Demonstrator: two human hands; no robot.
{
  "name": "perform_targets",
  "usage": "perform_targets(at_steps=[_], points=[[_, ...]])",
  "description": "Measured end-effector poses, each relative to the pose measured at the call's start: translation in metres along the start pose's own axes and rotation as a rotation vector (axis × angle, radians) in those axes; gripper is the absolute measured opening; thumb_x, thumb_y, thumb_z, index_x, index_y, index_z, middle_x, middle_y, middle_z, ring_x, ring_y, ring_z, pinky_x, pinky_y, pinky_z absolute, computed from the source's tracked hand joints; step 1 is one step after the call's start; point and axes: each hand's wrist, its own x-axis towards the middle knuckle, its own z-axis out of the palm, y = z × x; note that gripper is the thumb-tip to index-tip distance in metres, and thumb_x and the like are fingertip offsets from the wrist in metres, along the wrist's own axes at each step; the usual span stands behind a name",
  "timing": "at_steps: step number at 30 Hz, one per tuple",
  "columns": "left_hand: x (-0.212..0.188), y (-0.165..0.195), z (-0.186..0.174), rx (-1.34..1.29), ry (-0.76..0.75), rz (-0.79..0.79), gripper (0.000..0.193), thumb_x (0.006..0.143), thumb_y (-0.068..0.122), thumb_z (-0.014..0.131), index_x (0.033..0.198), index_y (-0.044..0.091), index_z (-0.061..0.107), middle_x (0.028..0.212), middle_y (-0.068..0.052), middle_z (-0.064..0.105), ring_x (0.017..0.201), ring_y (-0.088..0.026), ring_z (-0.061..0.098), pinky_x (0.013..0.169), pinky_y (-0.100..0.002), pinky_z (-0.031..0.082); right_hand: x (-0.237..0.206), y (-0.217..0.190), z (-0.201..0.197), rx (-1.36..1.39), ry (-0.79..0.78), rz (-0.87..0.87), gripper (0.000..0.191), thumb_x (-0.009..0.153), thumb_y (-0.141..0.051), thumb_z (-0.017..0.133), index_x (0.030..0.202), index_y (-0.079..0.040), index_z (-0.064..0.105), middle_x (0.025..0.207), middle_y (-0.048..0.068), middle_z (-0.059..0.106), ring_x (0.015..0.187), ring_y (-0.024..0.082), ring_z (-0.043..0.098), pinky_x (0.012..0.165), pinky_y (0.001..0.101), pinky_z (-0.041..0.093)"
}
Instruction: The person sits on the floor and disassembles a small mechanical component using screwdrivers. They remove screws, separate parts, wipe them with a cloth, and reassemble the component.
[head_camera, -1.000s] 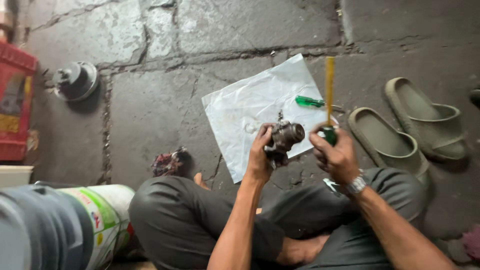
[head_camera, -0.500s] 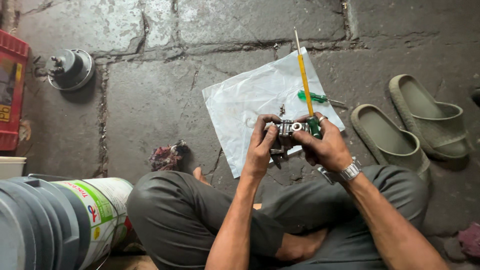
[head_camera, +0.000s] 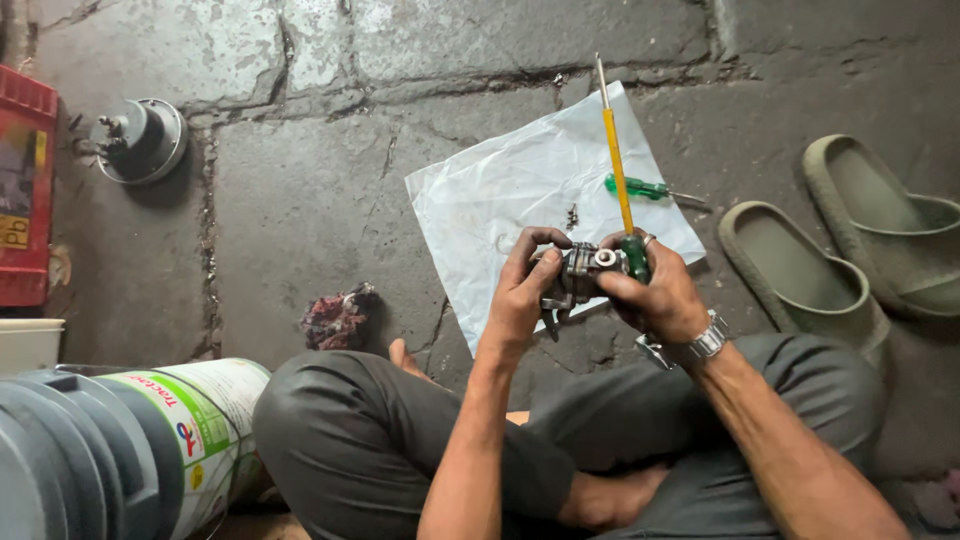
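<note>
Head view: yellow screwdriver in right hand points away, upright.

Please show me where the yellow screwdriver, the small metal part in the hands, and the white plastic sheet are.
yellow screwdriver (head_camera: 616, 160), head view, on the yellow shaft.
small metal part (head_camera: 580, 272), head view, on its grey body.
white plastic sheet (head_camera: 500, 200), head view, on a bare area.

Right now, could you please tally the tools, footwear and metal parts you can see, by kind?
Screwdrivers: 2, one in the right hand, yellow shaft, and a green one
Sandals: 2
Metal parts: 2, one held, one round
Total: 6
</note>
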Motion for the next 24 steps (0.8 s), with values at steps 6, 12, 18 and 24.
perform_targets(at_steps=[6, 12, 18, 24], points=[[0.007, -0.005, 0.000, 0.393, 0.097, 0.126, 0.024, 0.106, 0.021, 0.057, 0.123, 0.005, 0.058, 0.086, -0.005, 0.067, 0.076, -0.011, 0.059, 0.066, -0.026, 0.049, 0.022, 0.026, -0.014, -0.053, -0.018, -0.079, 0.048, 0.076, -0.019, 0.074, 0.121, -0.005, 0.062, 0.088, 0.003, 0.062, 0.067, 0.008, 0.057, 0.056, 0.0239, 0.048], [0.027, -0.015, -0.005, 0.109, -0.018, -0.053, 0.047, 0.105, 0.039, 0.052, 0.143, 0.012, 0.046, 0.107, -0.005, 0.062, 0.098, -0.013, 0.060, 0.086, -0.028, 0.052, 0.043, 0.035, -0.034, -0.413, -0.021, -0.325, 0.060, 0.066, -0.006, 0.078, 0.123, -0.010, 0.059, 0.106, 0.001, 0.067, 0.092, 0.010, 0.065, 0.080, 0.0260, 0.056], [0.043, -0.040, -0.016, -0.370, 0.065, -0.488, 0.070, 0.097, 0.055, 0.051, 0.152, 0.011, 0.047, 0.113, 0.001, 0.068, 0.103, -0.015, 0.064, 0.087, -0.035, 0.054, 0.047, 0.031, -0.049, -0.677, -0.335, -0.440, 0.067, 0.070, -0.008, 0.085, 0.133, -0.015, 0.065, 0.092, 0.007, 0.064, 0.080, 0.020, 0.064, 0.073, 0.0324, 0.053], [0.040, -0.062, -0.030, -0.477, 0.228, -0.554, 0.046, 0.099, 0.030, 0.064, 0.134, 0.001, 0.061, 0.101, -0.009, 0.066, 0.087, -0.018, 0.066, 0.076, -0.034, 0.056, 0.041, 0.021, -0.032, -0.727, -0.335, -0.632, 0.056, 0.077, -0.014, 0.084, 0.131, -0.015, 0.067, 0.093, 0.008, 0.069, 0.076, 0.022, 0.068, 0.068, 0.0331, 0.054]])
